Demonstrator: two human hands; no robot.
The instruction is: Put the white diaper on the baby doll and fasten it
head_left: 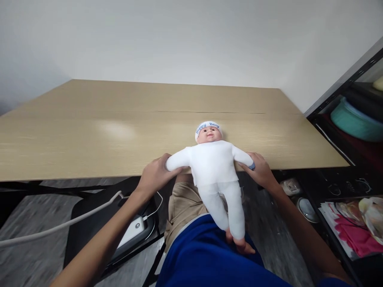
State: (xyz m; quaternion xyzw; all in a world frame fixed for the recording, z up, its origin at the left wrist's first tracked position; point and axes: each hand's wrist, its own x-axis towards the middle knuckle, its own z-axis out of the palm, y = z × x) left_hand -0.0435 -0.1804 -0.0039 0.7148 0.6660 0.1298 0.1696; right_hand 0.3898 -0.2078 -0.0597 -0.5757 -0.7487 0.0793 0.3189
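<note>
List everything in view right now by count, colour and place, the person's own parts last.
table: 1, light wood, ahead
doll: 1, white suit, at the table's near edge, feet toward the person
cap: 1, white with blue lettering, doll's head
wall: count unclear, pale grey, beyond the table
shelving: 1, black, right
basin: 1, teal, on the shelving
pink item: 1, pink, lower right
white device: 1, white, lower left
thick cord: 1, whitish, lower left
floor: 1, grey, below
shorts: 1, tan, bottom centre
shirt: 1, blue, bottom centre
left hand: 1, bare, gripping the doll's right arm
right hand: 1, bare, gripping the doll's left arm
</note>
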